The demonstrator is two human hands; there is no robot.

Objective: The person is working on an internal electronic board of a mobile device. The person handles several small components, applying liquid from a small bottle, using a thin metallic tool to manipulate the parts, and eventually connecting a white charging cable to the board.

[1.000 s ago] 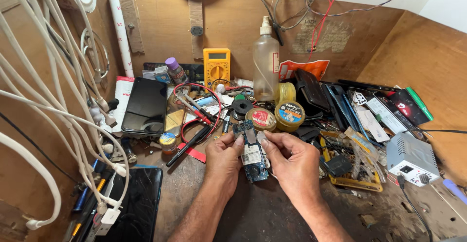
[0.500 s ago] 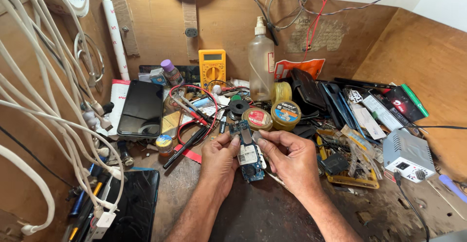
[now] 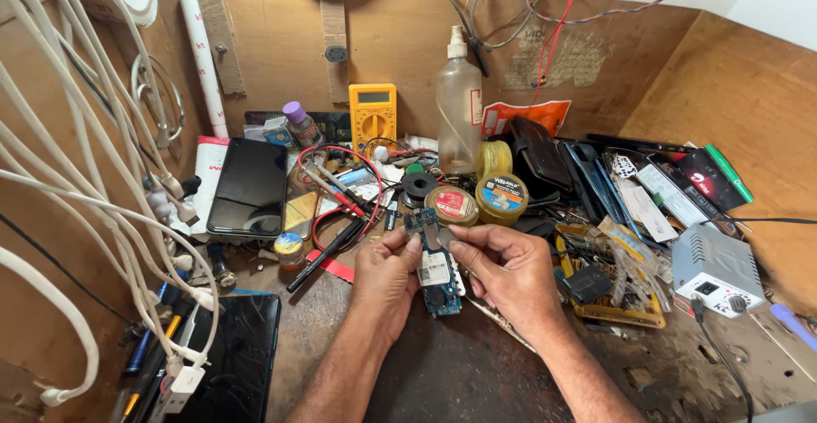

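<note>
Already stripped from its casing, a blue circuit board is pinched between left hand and right hand; reassembly remains undone.

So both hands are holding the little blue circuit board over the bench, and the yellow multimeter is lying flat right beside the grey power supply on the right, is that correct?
Not quite. In the head view both hands, left hand and right hand, do hold the blue circuit board, but the yellow multimeter stands propped against the back wall near the clear plastic bottle, far from the grey power supply on the right.
</note>
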